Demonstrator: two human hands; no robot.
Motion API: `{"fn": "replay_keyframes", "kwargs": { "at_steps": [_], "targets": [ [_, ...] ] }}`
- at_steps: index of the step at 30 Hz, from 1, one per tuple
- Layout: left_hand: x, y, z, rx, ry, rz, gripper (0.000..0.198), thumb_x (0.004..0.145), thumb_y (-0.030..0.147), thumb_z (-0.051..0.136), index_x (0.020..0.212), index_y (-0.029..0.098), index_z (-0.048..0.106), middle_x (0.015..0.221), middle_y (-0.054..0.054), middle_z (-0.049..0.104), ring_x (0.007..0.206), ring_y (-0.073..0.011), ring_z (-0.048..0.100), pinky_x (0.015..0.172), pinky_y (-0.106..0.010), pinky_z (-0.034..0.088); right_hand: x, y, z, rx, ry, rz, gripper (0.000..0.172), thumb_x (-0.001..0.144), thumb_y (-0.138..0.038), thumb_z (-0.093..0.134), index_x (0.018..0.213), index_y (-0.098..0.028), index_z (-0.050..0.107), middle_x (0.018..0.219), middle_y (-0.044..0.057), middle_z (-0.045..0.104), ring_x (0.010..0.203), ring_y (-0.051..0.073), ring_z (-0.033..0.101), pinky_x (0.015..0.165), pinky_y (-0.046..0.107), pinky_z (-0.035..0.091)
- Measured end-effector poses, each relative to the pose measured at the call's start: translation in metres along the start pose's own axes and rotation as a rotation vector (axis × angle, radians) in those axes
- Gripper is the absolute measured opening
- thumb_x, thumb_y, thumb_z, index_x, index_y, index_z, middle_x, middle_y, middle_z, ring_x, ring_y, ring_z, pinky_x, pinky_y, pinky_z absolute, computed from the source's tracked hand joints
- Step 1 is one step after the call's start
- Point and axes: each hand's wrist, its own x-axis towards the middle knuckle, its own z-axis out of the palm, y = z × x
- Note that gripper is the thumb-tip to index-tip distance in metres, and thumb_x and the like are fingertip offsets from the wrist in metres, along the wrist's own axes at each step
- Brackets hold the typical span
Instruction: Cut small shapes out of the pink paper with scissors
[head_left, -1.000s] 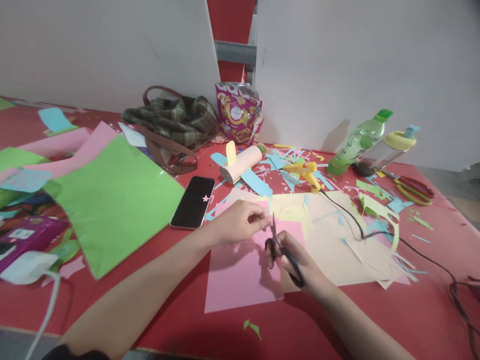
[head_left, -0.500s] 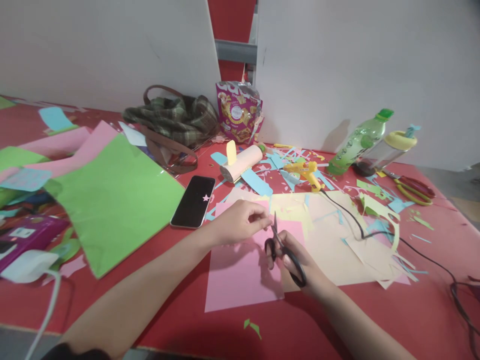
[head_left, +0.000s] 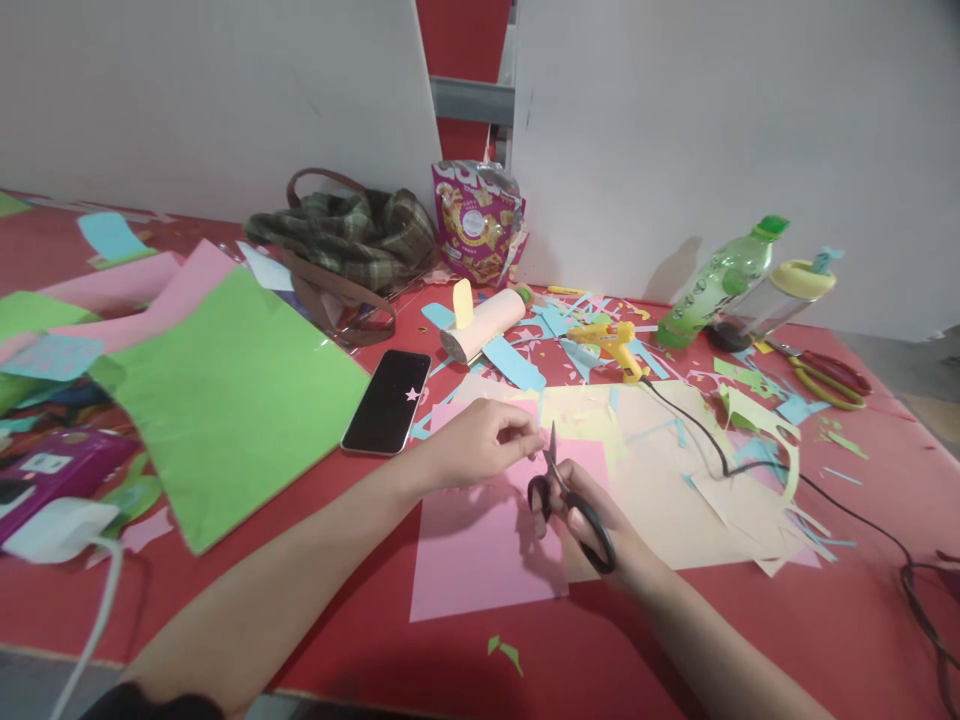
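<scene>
My right hand is wrapped through the handles of black scissors, blades pointing up and away. Just left of the blade tips, my left hand pinches a tiny piece I cannot make out. Both hands hover over a pink paper sheet lying on the red table. A cream sheet with cut edges lies right of the pink one.
A black phone lies left of my hands, beside a big green sheet. Further back sit a plaid bag, a snack pouch, a paper roll, a yellow glue gun with its cable, a green bottle and red-yellow scissors. Paper scraps lie all around.
Almost nothing has moved. My right hand with the scissors has shifted very slightly; my left hand keeps its pinch in the same place.
</scene>
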Motion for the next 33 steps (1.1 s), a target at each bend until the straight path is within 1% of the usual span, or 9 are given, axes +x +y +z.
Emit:
{"fn": "replay_keyframes", "kwargs": {
  "at_steps": [4,11,20,24,28,33],
  "targets": [
    [-0.0003,-0.0013,-0.0001,0.014,-0.006,-0.001,0.028,0.077,0.032,0.039,0.058,0.014,0.046,0.055,0.003,0.042,0.054,-0.0081,0.039,0.053,-0.02,0.032,-0.0003,-0.0009,-0.0004,-0.03,0.002,-0.012,0.027,0.072,-0.042,0.053,0.076,-0.021,0.036,0.072,0.001,0.044,0.067,0.015,0.045,0.063,0.031,0.036],
    [-0.0001,-0.0011,-0.0007,0.044,0.015,0.017,0.027,0.077,0.03,0.039,0.057,0.014,0.046,0.055,0.002,0.044,0.054,-0.0084,0.04,0.054,-0.019,0.033,-0.0007,-0.0016,-0.0008,-0.102,0.034,-0.023,0.031,0.07,-0.046,0.053,0.075,-0.02,0.036,0.069,0.0,0.044,0.064,0.014,0.042,0.064,0.03,0.034],
    [0.0002,-0.0034,-0.0013,0.023,0.003,-0.009,0.027,0.077,0.032,0.039,0.061,0.014,0.049,0.06,0.001,0.05,0.058,-0.0094,0.044,0.055,-0.02,0.034,-0.0008,0.002,-0.0043,-0.116,0.067,-0.006,0.027,0.073,-0.04,0.053,0.073,-0.02,0.035,0.067,-0.002,0.04,0.056,0.01,0.04,0.057,0.027,0.033],
    [0.0004,-0.0032,-0.0007,0.001,0.01,-0.012,0.027,0.076,0.032,0.04,0.058,0.014,0.048,0.057,0.002,0.047,0.055,-0.0087,0.042,0.052,-0.019,0.033,-0.0002,0.0021,-0.0051,-0.102,0.052,-0.014,0.026,0.073,-0.04,0.052,0.073,-0.02,0.035,0.068,-0.002,0.041,0.058,0.011,0.041,0.058,0.028,0.033],
    [0.0001,-0.0009,-0.0003,0.004,0.012,-0.032,0.026,0.075,0.031,0.042,0.056,0.014,0.05,0.052,0.003,0.045,0.049,-0.0075,0.04,0.048,-0.019,0.031,-0.0002,0.0001,-0.0039,-0.11,0.032,-0.002,0.029,0.071,-0.043,0.053,0.074,-0.02,0.036,0.068,-0.001,0.043,0.062,0.013,0.042,0.061,0.028,0.034],
    [0.0002,-0.0029,0.0004,0.034,0.004,-0.06,0.027,0.075,0.032,0.041,0.059,0.014,0.053,0.052,0.003,0.047,0.046,-0.0071,0.041,0.045,-0.019,0.029,-0.0012,-0.0009,-0.0031,-0.113,0.036,0.029,0.028,0.072,-0.042,0.052,0.074,-0.02,0.035,0.068,-0.001,0.042,0.059,0.012,0.041,0.059,0.028,0.034]
  ]
}}
